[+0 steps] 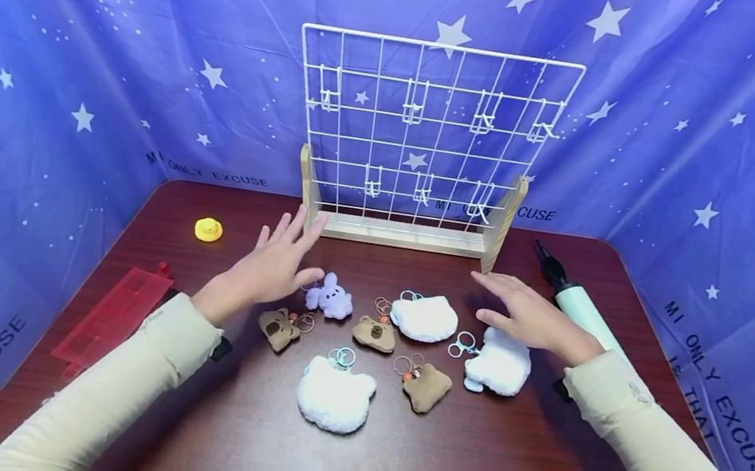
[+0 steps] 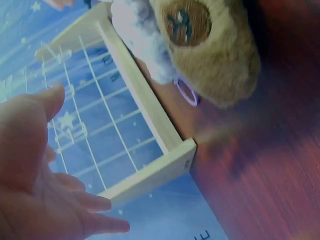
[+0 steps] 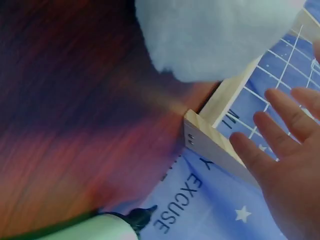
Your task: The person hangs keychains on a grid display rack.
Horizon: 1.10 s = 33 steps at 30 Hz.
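My left hand (image 1: 275, 263) is held above the table with fingers spread, nearest to a purple plush keychain (image 1: 332, 298) and a brown plush keychain (image 1: 277, 331). Nothing is in its grasp. On the other side, my right hand (image 1: 525, 311) hovers with straight fingers over a white plush keychain (image 1: 502, 366). Between the hands lie two more white plush keychains, one behind (image 1: 425, 318) and one in front (image 1: 335, 397), plus two brown ones (image 1: 375, 335), the other (image 1: 427, 389) nearer. In the wrist views both palms look bare.
A white wire grid rack (image 1: 419, 146) with several hooks stands on a wooden base (image 1: 406, 235) at the back. A yellow rubber duck (image 1: 208, 229) and a red translucent plastic piece (image 1: 114, 318) are at left. A mint-green pump-like tube (image 1: 590, 318) lies at right.
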Each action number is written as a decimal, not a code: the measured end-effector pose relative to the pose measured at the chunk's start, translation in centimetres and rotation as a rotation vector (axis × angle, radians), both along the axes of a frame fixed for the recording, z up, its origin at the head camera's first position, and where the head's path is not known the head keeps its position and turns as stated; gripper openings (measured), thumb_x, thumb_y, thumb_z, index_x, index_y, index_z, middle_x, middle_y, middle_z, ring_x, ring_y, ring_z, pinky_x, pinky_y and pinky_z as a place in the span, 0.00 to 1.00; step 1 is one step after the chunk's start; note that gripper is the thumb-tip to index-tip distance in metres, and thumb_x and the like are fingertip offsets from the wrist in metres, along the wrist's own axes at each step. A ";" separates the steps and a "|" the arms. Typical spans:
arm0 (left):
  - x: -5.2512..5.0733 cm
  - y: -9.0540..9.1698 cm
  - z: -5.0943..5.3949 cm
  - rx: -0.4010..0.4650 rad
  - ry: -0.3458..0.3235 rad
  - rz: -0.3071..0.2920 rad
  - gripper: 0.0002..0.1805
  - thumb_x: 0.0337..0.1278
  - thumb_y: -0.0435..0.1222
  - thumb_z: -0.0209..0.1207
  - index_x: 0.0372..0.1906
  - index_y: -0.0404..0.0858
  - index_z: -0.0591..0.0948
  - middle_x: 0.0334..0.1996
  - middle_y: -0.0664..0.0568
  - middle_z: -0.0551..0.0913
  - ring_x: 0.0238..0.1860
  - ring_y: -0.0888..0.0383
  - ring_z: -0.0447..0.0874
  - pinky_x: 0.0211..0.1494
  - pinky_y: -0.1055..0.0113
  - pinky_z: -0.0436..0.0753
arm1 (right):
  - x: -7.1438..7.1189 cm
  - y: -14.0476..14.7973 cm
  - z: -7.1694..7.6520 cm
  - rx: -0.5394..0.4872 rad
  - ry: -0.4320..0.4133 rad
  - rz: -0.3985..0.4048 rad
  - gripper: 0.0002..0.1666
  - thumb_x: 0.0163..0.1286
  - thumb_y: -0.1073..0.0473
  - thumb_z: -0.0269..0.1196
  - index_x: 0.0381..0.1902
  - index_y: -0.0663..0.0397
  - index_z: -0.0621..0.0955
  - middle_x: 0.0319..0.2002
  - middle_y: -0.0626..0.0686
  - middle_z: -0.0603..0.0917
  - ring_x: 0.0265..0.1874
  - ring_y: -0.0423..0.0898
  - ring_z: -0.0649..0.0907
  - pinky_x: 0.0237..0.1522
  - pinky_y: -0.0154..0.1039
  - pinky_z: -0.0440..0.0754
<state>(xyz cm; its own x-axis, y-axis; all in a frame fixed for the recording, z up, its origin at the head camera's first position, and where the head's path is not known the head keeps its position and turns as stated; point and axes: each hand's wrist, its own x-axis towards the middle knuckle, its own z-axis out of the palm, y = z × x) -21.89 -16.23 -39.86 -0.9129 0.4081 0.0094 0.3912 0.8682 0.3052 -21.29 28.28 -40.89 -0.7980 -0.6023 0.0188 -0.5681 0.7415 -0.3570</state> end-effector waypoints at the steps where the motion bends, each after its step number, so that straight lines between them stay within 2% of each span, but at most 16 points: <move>1: -0.3 -0.2 0.1 0.034 0.002 0.016 0.49 0.73 0.55 0.54 0.83 0.53 0.37 0.83 0.36 0.33 0.81 0.31 0.35 0.77 0.27 0.45 | -0.1 0.0 -0.1 -0.012 0.003 0.002 0.35 0.74 0.54 0.64 0.73 0.62 0.70 0.68 0.65 0.77 0.70 0.65 0.72 0.69 0.63 0.69; 5: -1.7 -0.7 0.5 0.185 0.051 0.091 0.49 0.73 0.52 0.56 0.84 0.52 0.38 0.82 0.34 0.39 0.81 0.33 0.44 0.78 0.34 0.54 | -0.8 0.4 -0.8 -0.066 -0.013 0.001 0.26 0.71 0.59 0.66 0.65 0.60 0.79 0.54 0.57 0.88 0.58 0.58 0.82 0.59 0.58 0.79; 8: -2.9 -0.8 0.8 0.311 0.143 0.150 0.48 0.72 0.47 0.58 0.84 0.45 0.42 0.82 0.35 0.47 0.81 0.36 0.50 0.80 0.41 0.57 | -1.4 0.7 -1.5 -0.115 -0.061 -0.001 0.22 0.70 0.61 0.67 0.60 0.58 0.83 0.43 0.50 0.91 0.46 0.51 0.87 0.48 0.48 0.84; 11: -4.1 -0.9 1.0 0.420 0.241 0.201 0.46 0.71 0.43 0.60 0.82 0.36 0.47 0.80 0.36 0.54 0.80 0.40 0.54 0.81 0.46 0.58 | -2.0 1.0 -2.2 -0.155 -0.129 -0.012 0.18 0.69 0.61 0.68 0.57 0.55 0.85 0.37 0.44 0.91 0.36 0.43 0.87 0.40 0.36 0.82; 14: -5.0 -0.8 1.4 0.486 0.291 0.239 0.44 0.70 0.40 0.61 0.81 0.32 0.52 0.78 0.35 0.59 0.78 0.40 0.59 0.81 0.48 0.60 | -2.6 1.2 -3.0 -0.167 -0.182 -0.016 0.15 0.68 0.62 0.69 0.52 0.52 0.88 0.34 0.41 0.90 0.33 0.36 0.84 0.39 0.31 0.80; 21: -7.1 -0.2 2.4 0.568 0.268 0.316 0.42 0.70 0.42 0.61 0.81 0.38 0.55 0.73 0.33 0.69 0.66 0.37 0.77 0.72 0.47 0.73 | -3.4 1.2 -4.4 -0.145 -0.334 -0.006 0.13 0.65 0.63 0.70 0.48 0.50 0.89 0.30 0.41 0.89 0.31 0.34 0.83 0.38 0.30 0.80; 27: -8.7 0.7 2.3 0.633 0.266 0.385 0.40 0.70 0.42 0.61 0.81 0.42 0.58 0.65 0.32 0.77 0.62 0.40 0.81 0.69 0.49 0.75 | -3.7 0.9 -4.4 -0.137 -0.403 0.032 0.15 0.61 0.64 0.73 0.47 0.50 0.90 0.28 0.43 0.87 0.29 0.35 0.81 0.35 0.29 0.79; 33: -9.3 1.5 2.2 0.684 0.262 0.446 0.37 0.70 0.40 0.60 0.80 0.46 0.61 0.63 0.34 0.78 0.60 0.42 0.83 0.68 0.53 0.77 | -3.9 0.6 -4.2 -0.102 -0.443 0.075 0.17 0.59 0.64 0.75 0.47 0.49 0.90 0.27 0.44 0.85 0.29 0.35 0.79 0.34 0.28 0.76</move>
<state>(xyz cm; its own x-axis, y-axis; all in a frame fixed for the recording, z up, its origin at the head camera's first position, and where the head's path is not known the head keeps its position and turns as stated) -31.23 -14.70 -37.65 -0.9208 -0.1611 0.3551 0.1875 0.6156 0.7654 -25.23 28.84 -45.07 -0.6968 -0.6712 -0.2528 -0.3946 0.6530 -0.6464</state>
